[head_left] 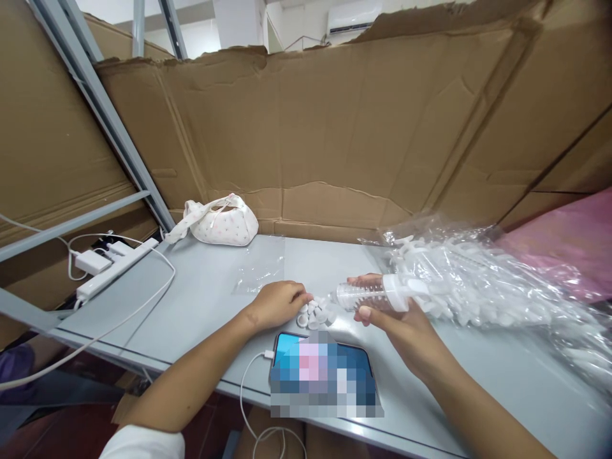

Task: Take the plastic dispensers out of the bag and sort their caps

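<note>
The clear tube (359, 296) is pinched by the right hand (406, 325); small caps (313, 315) are pinched under the left hand (277, 303) — one could be fumbled and scattered.

One head-worn view, forward and down, close over a grey table (201, 299) against cardboard walls (335, 127).

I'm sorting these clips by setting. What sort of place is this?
Probably a small packing or assembly workshop: a grey metal bench walled with cardboard sheets, and a big plastic bag of white parts beside the hands.
</note>
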Tool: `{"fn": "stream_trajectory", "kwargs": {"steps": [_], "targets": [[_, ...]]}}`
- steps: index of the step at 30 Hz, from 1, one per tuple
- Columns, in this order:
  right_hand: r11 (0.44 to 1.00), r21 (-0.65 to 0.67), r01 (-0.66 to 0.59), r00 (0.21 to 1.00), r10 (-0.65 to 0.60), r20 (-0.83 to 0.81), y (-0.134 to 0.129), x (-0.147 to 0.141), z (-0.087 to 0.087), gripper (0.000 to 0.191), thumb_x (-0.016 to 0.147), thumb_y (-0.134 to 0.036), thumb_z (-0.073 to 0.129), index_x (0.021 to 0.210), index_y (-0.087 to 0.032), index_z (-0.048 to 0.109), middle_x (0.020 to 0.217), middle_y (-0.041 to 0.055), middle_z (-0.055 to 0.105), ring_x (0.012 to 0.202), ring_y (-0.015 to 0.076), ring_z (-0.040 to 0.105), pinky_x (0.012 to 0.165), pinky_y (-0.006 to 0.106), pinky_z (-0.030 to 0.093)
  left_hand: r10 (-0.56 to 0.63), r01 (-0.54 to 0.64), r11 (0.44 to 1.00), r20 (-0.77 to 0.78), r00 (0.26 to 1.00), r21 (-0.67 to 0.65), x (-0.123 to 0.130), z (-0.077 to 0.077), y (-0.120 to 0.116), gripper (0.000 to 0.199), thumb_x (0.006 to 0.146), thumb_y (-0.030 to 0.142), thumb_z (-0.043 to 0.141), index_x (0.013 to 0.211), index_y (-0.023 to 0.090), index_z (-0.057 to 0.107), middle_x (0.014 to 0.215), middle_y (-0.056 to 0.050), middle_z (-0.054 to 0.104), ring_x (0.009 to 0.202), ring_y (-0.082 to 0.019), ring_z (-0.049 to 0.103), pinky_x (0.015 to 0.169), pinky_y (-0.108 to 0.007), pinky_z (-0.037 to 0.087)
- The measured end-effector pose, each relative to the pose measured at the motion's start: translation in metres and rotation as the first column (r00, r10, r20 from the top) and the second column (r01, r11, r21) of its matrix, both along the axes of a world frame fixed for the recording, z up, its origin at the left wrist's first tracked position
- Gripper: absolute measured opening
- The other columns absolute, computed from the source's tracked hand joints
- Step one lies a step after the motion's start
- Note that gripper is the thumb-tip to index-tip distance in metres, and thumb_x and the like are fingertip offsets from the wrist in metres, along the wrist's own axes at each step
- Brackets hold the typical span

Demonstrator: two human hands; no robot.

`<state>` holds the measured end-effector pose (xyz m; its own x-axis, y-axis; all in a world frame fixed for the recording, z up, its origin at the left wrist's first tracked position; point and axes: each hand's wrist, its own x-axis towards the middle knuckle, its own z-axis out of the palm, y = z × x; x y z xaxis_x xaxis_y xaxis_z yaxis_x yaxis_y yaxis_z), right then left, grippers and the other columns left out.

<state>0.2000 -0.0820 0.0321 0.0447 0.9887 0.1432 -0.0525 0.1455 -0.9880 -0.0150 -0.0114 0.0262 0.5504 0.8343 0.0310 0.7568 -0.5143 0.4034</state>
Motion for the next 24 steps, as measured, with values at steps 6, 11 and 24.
{"fn": "stream_trajectory", "kwargs": {"steps": [6,11,24], "targets": [[0.999,-0.033,-0.021,0.999,0.023,0.049,0.001,0.002,-0.001,0.044,0.065,-0.038,0.077,0.103,-0.02,0.063,0.098,0.009,0.07,0.093,0.0288,0.063,0.08,0.042,0.051,0.025,-0.054,0.99,0.216,0.976,0.13,0.002,0.004,-0.007,0.024,0.088,0.036,0.045,0.097,0.022,0.062,0.095,-0.004,0.066,0.091,-0.021,0.058,0.08,-0.033,0.041],[0.978,-0.038,-0.205,0.979,0.204,-0.016,-0.002,0.003,-0.006,0.046,0.074,-0.045,0.069,0.114,-0.023,0.062,0.112,0.0097,0.067,0.106,0.0302,0.06,0.088,0.043,0.047,-0.109,0.211,0.975,0.66,0.744,-0.076,0.004,0.012,-0.02,0.043,0.083,0.042,0.057,0.122,0.024,0.053,0.123,-0.008,0.058,0.112,-0.021,0.052,0.097,-0.036,0.037],[0.868,-0.201,-0.454,0.871,0.48,0.105,-0.008,-0.009,-0.014,0.056,0.081,-0.055,0.055,0.125,-0.023,0.045,0.071,-0.0015,0.054,0.046,0.0102,0.048,0.037,0.02,0.036,0.35,0.59,0.662,0.887,0.302,-0.462,0.021,0.001,-0.027,0.068,0.065,0.029,0.079,0.127,0.024,0.051,0.123,-0.012,0.059,0.111,-0.024,0.055,0.095,-0.037,0.04]]}}
